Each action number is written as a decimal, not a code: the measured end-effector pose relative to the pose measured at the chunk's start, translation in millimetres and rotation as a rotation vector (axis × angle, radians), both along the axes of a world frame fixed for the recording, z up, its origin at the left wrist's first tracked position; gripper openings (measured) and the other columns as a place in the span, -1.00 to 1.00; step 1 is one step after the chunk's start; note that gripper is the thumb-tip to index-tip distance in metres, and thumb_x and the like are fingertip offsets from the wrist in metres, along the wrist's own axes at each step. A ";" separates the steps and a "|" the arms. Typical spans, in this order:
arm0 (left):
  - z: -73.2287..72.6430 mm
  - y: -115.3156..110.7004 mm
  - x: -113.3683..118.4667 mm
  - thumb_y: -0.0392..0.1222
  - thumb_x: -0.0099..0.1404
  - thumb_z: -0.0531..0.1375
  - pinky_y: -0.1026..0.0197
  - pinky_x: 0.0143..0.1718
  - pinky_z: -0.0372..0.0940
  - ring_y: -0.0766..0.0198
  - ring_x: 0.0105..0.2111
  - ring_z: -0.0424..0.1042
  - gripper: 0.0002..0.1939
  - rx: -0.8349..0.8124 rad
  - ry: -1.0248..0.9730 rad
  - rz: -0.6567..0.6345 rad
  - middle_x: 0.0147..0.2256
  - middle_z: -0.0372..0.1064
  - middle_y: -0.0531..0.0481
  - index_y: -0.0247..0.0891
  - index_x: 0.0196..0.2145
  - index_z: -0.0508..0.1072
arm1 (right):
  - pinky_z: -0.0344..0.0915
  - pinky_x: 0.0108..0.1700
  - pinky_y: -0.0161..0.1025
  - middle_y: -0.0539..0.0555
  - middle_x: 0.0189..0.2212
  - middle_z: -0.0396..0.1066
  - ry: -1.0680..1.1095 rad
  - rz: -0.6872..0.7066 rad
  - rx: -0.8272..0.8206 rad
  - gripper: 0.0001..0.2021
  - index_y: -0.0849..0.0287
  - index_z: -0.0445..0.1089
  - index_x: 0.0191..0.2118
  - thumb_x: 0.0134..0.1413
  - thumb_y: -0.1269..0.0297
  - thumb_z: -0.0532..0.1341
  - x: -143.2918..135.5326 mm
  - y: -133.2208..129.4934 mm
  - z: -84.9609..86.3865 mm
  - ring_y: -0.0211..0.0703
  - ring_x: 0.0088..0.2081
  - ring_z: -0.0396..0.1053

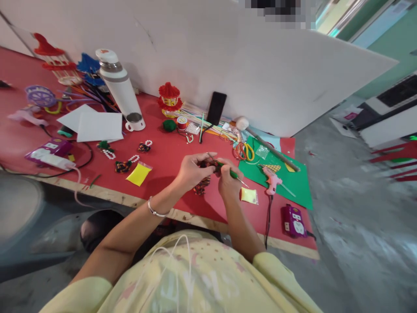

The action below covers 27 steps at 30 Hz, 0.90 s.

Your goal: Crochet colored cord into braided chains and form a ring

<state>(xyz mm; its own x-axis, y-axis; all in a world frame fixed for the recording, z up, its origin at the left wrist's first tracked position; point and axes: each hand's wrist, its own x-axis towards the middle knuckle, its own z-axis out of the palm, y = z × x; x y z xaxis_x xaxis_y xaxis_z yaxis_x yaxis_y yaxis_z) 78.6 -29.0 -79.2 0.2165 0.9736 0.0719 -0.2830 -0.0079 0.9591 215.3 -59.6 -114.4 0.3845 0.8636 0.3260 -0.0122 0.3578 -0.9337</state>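
Observation:
My left hand [191, 171] is closed on a dark multicoloured yarn piece [202, 184], part of which hangs below the fingers. In my right hand [229, 184] is a green-handled crochet hook [233, 174], its thin metal end pointing toward the lower right. Both hands meet over the red table, close to its front edge, and the fingers partly hide the yarn where they come together. To the right of my right hand lies a pale yellow packet [249, 195]. A bright yellow packet [139, 174] and a small yarn piece with white beads [123, 166] lie to the left.
A white thermos [119, 84], its cup [134, 121] and white paper sheets [99, 127] stand at the left. Behind my hands are a phone [216, 108] and a red lantern-like ornament [169, 99]. Scissors [249, 152], a pink glue gun [272, 180] and a purple power strip [294, 221] lie rightward.

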 end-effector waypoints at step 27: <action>-12.8 9.6 5.8 -0.10 -0.06 0.56 0.25 -0.29 0.43 0.32 -0.41 0.51 -0.72 -0.166 -0.195 0.267 -0.40 0.60 0.00 -0.25 -0.38 0.70 | 0.06 -0.62 -0.38 -0.06 -0.58 0.41 0.397 0.269 -0.448 -0.59 0.13 0.55 -0.38 -0.16 -0.11 0.52 -2.4 8.5 7.1 -0.32 -0.55 0.30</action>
<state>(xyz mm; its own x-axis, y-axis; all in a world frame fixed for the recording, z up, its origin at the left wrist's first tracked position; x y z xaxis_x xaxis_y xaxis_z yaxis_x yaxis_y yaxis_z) 84.4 -19.4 -92.1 -0.0493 0.9958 -0.0770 -0.4693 0.0450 0.8819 212.9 -51.1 -107.3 0.1529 0.9656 -0.2102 -0.4214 -0.1287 -0.8977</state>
